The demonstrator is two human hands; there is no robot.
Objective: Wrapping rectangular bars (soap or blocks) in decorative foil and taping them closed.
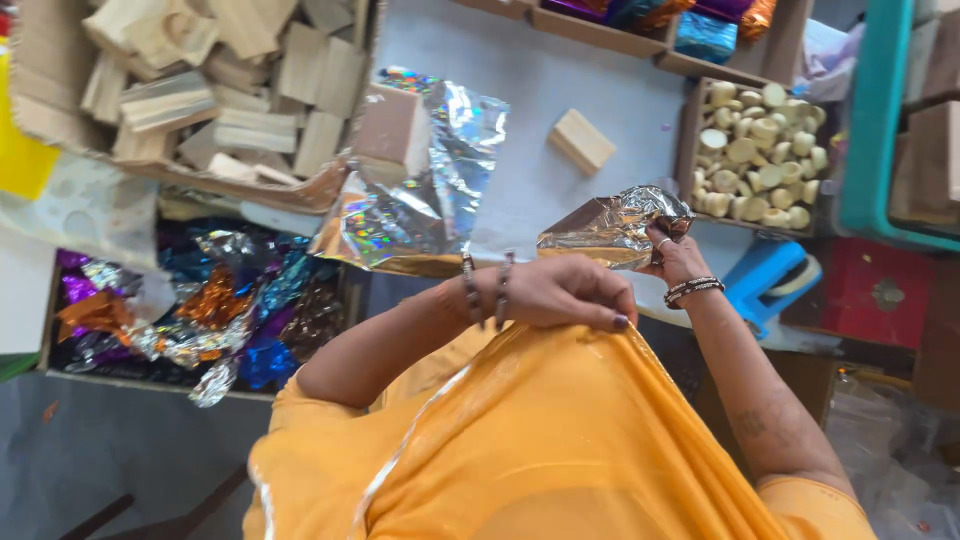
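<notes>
Foil (612,228) is pinched in my right hand (677,258) while my left hand (565,292) clenches orange cloth (560,420); a one-handed grip might let the wrap tear or spring open.

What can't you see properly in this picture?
- Head view: what is inside the silver foil bundle; the foil wraps it, and the right hand covers one end.
- Head view: the left hand fingertips, tucked into the orange cloth.
- Head view: the cardboard box of wooden blocks, cut off by the top edge.
- Head view: the block under the loose foil sheet, partly covered.
</notes>
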